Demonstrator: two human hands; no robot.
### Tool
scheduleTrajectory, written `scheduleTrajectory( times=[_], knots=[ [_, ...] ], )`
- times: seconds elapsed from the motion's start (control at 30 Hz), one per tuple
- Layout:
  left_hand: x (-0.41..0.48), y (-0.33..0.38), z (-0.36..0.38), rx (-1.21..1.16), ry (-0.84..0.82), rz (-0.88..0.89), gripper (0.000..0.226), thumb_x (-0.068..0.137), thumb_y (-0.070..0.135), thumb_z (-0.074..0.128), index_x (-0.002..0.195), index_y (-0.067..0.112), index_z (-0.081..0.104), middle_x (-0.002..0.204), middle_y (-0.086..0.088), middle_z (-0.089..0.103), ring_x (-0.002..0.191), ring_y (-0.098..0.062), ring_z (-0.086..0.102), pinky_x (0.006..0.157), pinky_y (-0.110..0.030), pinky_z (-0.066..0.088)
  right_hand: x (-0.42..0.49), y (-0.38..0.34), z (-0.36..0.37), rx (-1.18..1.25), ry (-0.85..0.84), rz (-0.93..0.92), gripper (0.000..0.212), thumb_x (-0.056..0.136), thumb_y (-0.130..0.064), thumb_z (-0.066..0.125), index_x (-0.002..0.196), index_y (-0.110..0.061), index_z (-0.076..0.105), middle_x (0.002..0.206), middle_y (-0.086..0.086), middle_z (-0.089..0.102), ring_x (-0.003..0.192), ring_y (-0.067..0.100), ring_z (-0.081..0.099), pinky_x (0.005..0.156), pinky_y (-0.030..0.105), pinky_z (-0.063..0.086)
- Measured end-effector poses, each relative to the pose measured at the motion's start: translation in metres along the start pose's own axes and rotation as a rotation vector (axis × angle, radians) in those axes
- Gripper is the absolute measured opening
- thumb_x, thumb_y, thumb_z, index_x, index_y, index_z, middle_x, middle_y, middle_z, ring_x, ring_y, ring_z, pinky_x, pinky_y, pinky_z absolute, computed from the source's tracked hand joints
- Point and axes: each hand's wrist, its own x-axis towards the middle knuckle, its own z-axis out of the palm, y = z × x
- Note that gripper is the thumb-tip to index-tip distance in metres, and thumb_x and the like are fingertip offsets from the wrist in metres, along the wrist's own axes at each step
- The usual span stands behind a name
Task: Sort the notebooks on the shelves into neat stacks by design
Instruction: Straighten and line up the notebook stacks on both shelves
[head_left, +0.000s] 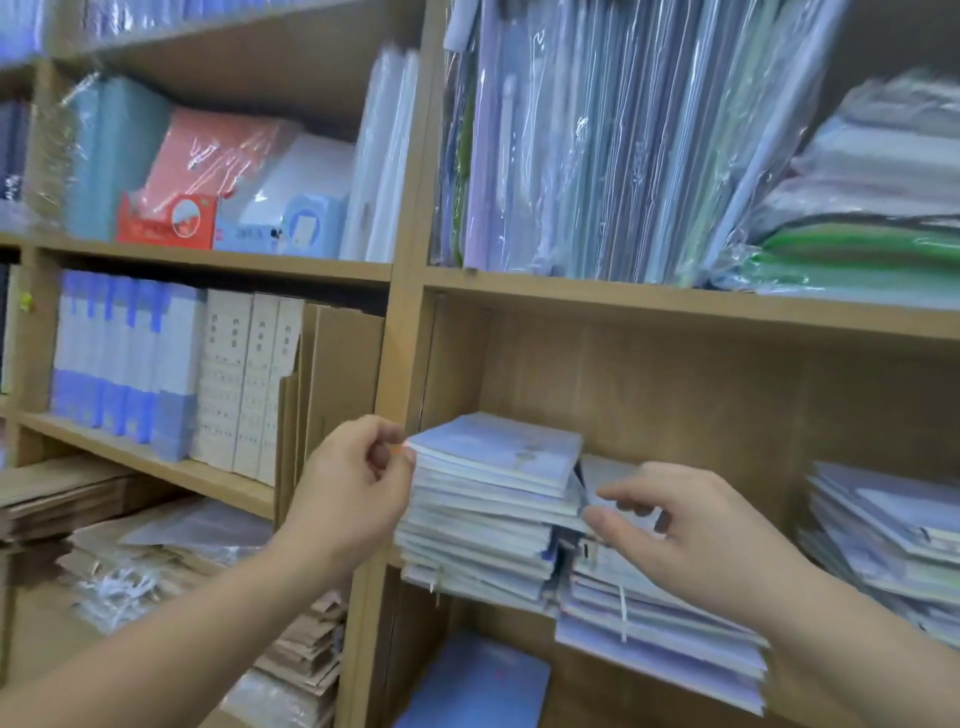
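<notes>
The notebooks sit in a tall stack (493, 499) on the wooden shelf (675, 395), at its left end. A low stack (660, 644) touches it on the right. The left hand (358, 486) is at the top left corner of the tall stack. Its fingers (384, 457) are curled in and pinch the corner of the top books. The right hand (696, 540) is at the right side. Its fingers (618, 491) are loose and fairly straight, and the tips touch the stack's edge. Each notebook looks thin, light and bendy, with a smooth cover that may slide. A whole stack is likely heavy and could tip or fan out. It seems best to take a few at a time, hold both short sides, and keep them flat.
</notes>
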Motion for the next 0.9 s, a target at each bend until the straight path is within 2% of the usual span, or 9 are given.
scheduleTrajectory(
  times=[0.07, 0.13, 0.27, 0.37, 0.5, 0.6, 0.73, 0.8, 0.9],
  knots=[
    [0.022, -0.021, 0.002, 0.109, -0.069, -0.070, 0.032, 0.099, 0.043, 0.058, 0.124, 0.024, 0.064, 0.111, 0.005, 0.062, 0.099, -0.009, 0.061, 0.087, -0.028, 0.052, 0.019, -0.003, 0.002, 0.016, -0.085, 0.070, 0.056, 0.081, -0.080, 0.038, 0.092, -0.037, 0.073, 0.084, -0.017, 0.067, 0.086, -0.001, 0.059, 0.078, 0.025, 0.049],
    [0.039, -0.029, 0.010, 0.041, -0.083, -0.141, 0.030, 0.100, 0.043, 0.055, 0.117, 0.022, 0.068, 0.109, 0.006, 0.069, 0.101, -0.012, 0.065, 0.092, -0.038, 0.055, 0.037, -0.005, 0.011, 0.008, -0.165, 0.141, 0.057, 0.086, -0.078, 0.033, 0.094, -0.035, 0.070, 0.084, -0.013, 0.070, 0.077, 0.000, 0.062, 0.079, 0.031, 0.054],
    [0.062, -0.034, 0.026, 0.007, -0.158, -0.224, 0.032, 0.103, 0.043, 0.050, 0.102, 0.017, 0.070, 0.089, 0.002, 0.070, 0.084, -0.016, 0.065, 0.071, -0.030, 0.048, 0.065, 0.001, 0.035, 0.020, -0.226, 0.262, 0.062, 0.093, -0.075, 0.025, 0.096, -0.028, 0.066, 0.078, -0.011, 0.072, 0.072, 0.002, 0.067, 0.077, 0.029, 0.055],
    [0.070, -0.038, 0.032, -0.053, -0.205, -0.312, 0.046, 0.102, 0.044, 0.051, 0.070, 0.011, 0.058, 0.061, 0.003, 0.051, 0.060, -0.017, 0.049, 0.060, -0.027, 0.037, 0.077, 0.004, 0.043, 0.085, -0.248, 0.337, 0.063, 0.094, -0.076, 0.029, 0.110, -0.026, 0.065, 0.083, -0.005, 0.074, 0.072, 0.008, 0.070, 0.071, 0.029, 0.056],
    [0.077, -0.027, 0.032, -0.085, -0.201, -0.365, 0.039, 0.092, 0.024, 0.062, 0.059, 0.016, 0.042, 0.055, -0.002, 0.034, 0.055, -0.018, 0.035, 0.059, -0.029, 0.033, 0.079, 0.004, 0.049, 0.185, -0.166, 0.390, 0.060, 0.096, -0.070, 0.032, 0.077, -0.020, 0.058, 0.070, 0.001, 0.068, 0.069, 0.023, 0.071, 0.060, 0.030, 0.048],
    [0.069, -0.017, 0.030, -0.072, -0.206, -0.321, 0.033, 0.080, 0.021, 0.061, 0.053, 0.017, 0.043, 0.050, -0.004, 0.037, 0.050, -0.018, 0.038, 0.055, -0.031, 0.035, 0.075, 0.003, 0.049, 0.223, -0.103, 0.422, 0.058, 0.098, -0.067, 0.038, 0.076, -0.017, 0.058, 0.062, -0.007, 0.053, 0.060, 0.016, 0.059, 0.058, 0.027, 0.040],
    [0.060, -0.007, 0.025, -0.020, -0.321, -0.360, 0.028, 0.090, 0.030, 0.060, 0.071, 0.011, 0.054, 0.055, -0.013, 0.063, 0.052, -0.027, 0.067, 0.053, -0.032, 0.055, 0.074, 0.011, 0.052, 0.257, -0.046, 0.474, 0.071, 0.090, -0.067, 0.056, 0.112, -0.001, 0.068, 0.071, -0.001, 0.043, 0.067, 0.016, 0.046, 0.065, 0.028, 0.039],
    [0.060, -0.003, 0.024, -0.162, -0.352, -0.506, 0.035, 0.094, 0.036, 0.067, 0.077, 0.008, 0.054, 0.064, -0.014, 0.058, 0.053, -0.031, 0.065, 0.050, -0.032, 0.055, 0.075, 0.006, 0.051, 0.260, -0.047, 0.486, 0.065, 0.089, -0.061, 0.063, 0.110, 0.000, 0.070, 0.067, 0.004, 0.049, 0.062, 0.017, 0.047, 0.061, 0.029, 0.039],
    [0.058, 0.004, 0.026, -0.378, -0.338, -0.684, 0.039, 0.091, 0.039, 0.073, 0.093, 0.001, 0.062, 0.072, -0.012, 0.059, 0.046, -0.022, 0.057, 0.043, -0.025, 0.049, 0.071, -0.006, 0.048, 0.251, -0.012, 0.487, 0.040, 0.091, -0.054, 0.065, 0.089, -0.016, 0.079, 0.050, -0.007, 0.053, 0.046, 0.005, 0.047, 0.052, 0.026, 0.037]
  ],
)
